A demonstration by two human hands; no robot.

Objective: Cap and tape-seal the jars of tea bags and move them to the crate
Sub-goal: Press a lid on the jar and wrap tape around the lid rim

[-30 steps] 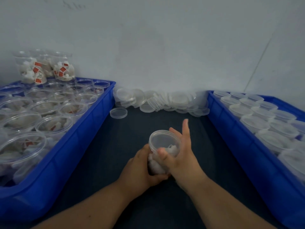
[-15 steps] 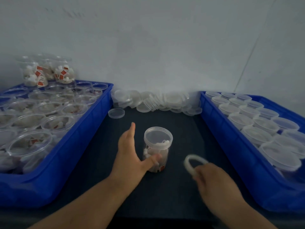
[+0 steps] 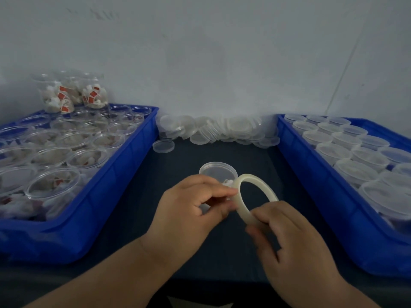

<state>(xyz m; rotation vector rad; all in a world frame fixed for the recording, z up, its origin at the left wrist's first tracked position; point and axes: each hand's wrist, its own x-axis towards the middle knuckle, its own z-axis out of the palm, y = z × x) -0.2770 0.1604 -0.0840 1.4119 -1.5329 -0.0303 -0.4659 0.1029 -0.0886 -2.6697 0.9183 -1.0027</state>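
Note:
A capped clear jar of tea bags [image 3: 218, 173] stands on the dark mat in the middle, mostly hidden behind my hands. My right hand [image 3: 287, 238] grips the lower part of a whitish ring of tape [image 3: 253, 196], held upright just in front of the jar. My left hand [image 3: 195, 210] pinches at the roll's left edge with thumb and forefinger. The blue crate on the left [image 3: 124, 187] holds several open jars of tea bags. The blue crate on the right [image 3: 311, 178] holds several capped jars.
A heap of clear lids [image 3: 222, 132] lies against the back wall between the crates, with one loose lid [image 3: 163, 146] in front of it. Three filled jars [image 3: 73, 94] are stacked at the left crate's far end. A grey wall stands close behind.
My left hand has let go of the jar and come to the tape roll. My right hand has brought the roll up in front of the jar.

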